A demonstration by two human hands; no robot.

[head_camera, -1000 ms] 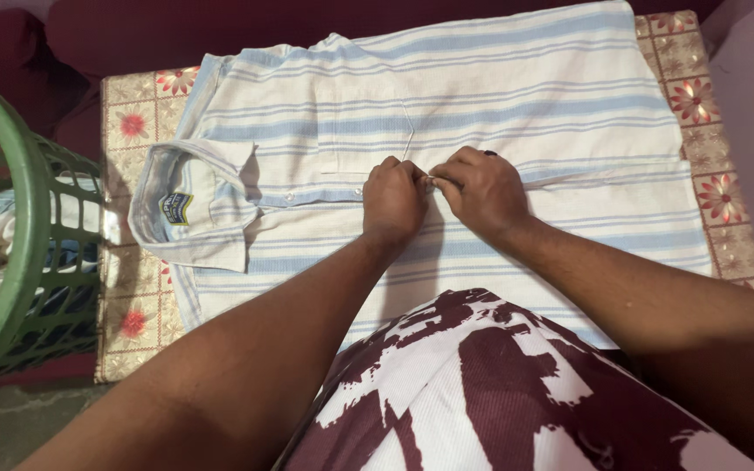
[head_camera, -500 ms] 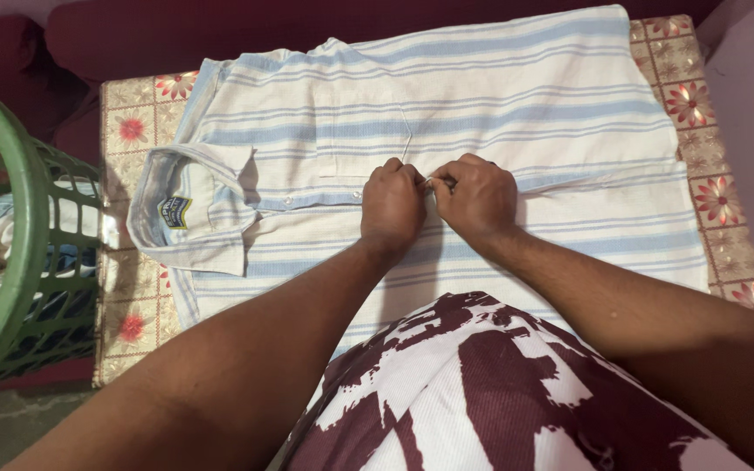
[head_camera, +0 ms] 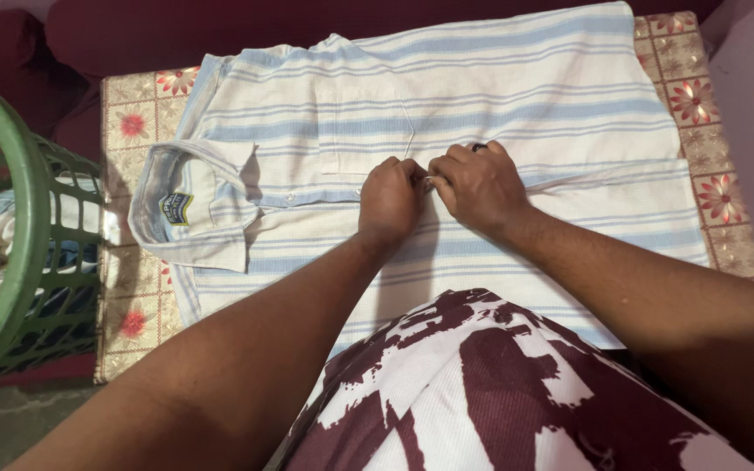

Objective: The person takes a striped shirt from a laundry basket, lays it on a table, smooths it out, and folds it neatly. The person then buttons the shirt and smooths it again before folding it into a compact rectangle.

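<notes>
White cotton shirt with pale blue stripes (head_camera: 482, 96) lies flat and spread face-up on a floral-patterned cloth-covered surface (head_camera: 133, 131), collar (head_camera: 189, 205) to the person's left, hem off to the right; its long axis runs left to right across the view, and the buttoned front strip runs the same way through the middle. Both hands meet on that strip, about halfway along the shirt. Left hand (head_camera: 392, 199) is curled nearly closed, fingertips pinching the strip's edge. Right hand (head_camera: 479, 183) is likewise curled, thumb and forefinger nipping the fabric right where it touches the left; a dark ring shows on one finger. What sits between the fingertips is too small to tell, maybe a button. The two hands are knuckle to knuckle, neither nearer to the pinch point than the other; buttons already closed lie on the collar side, to the left hand's side, and the unheld run of the strip extends away to the right, past the right hand. Green plastic lattice laundry basket (head_camera: 19, 227) stands well apart at far left, holding clothes.
</notes>
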